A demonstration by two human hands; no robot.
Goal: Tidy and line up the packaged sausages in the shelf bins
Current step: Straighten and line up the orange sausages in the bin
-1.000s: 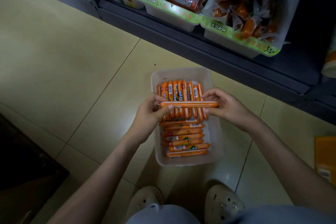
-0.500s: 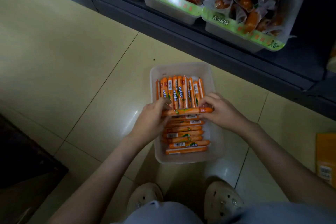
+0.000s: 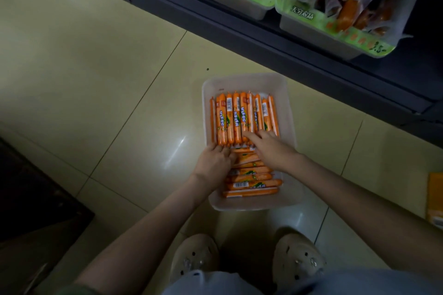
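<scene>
The white bin (image 3: pixel 244 82) sits on the floor (image 3: pixel 96 79) below the shelf (image 3: pixel 263 38). Its far sausages (image 3: pixel 236 117) lie lengthwise and its near sausages (image 3: pixel 251 178) crosswise, both rows mostly neat. The right hand (image 3: pixel 271 151) touches the far row with straight fingers (image 3: pixel 249 135). The left hand (image 3: pixel 214 163) rests on the near row's ends, and whether it grips anything cannot be told. Only final nudging and reshelving seem left.

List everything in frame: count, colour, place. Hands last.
bin: one, white, on the floor below the shelf.
lengthwise sausages: about ten, orange, bin's far half.
crosswise sausages: about six showing, orange, stacked in bin's near half.
shelf bins: two plainly seen, white with green label strips, top of frame.
packet: one, orange, right edge, on the floor.
mat: one, dark, lower left.
shoes: two, beige, bottom.
left hand: over the crosswise sausages' left ends; grip unclear.
right hand: index finger out, touching the lengthwise row's near ends.
</scene>
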